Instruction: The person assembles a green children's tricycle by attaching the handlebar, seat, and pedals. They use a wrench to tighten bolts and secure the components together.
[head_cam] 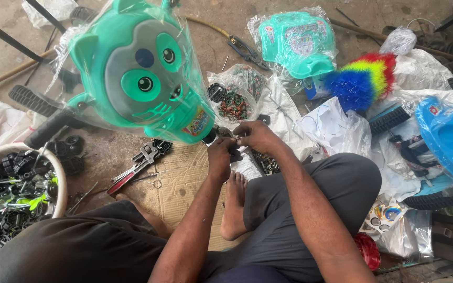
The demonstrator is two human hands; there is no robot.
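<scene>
Bare concrete floor [226,21], dusty and crowded with toy parts, lies under a person sitting cross-legged on a flattened sheet of brown cardboard [182,183]. Both hands meet at the lower end of a teal plastic toy front shaped like a cartoon animal face [137,73], which is wrapped in clear film and tilts up to the left. The left hand [221,157] is curled closed around the black stem at its base; the right hand [255,136] is pinched nearly shut on something small there, too small to identify.

Judging by the scene, the work looks to be in its middle: the face piece is in hand, while a second teal moulded part in a clear bag [297,42] and a blue plastic body in film [449,136] lie apart and wrapped. An open clear bag of small black and orange hardware [234,97] sits just beyond the hands. A round white tub of black wheels and green pieces [14,194] stands at the left, and red-handled pliers [132,170] rest on the cardboard edge.

A bright multicoloured sticker sits on the face's lower right; another marks the bagged teal part. A rainbow-coloured fluffy duster [365,78] lies on white plastic bags.
</scene>
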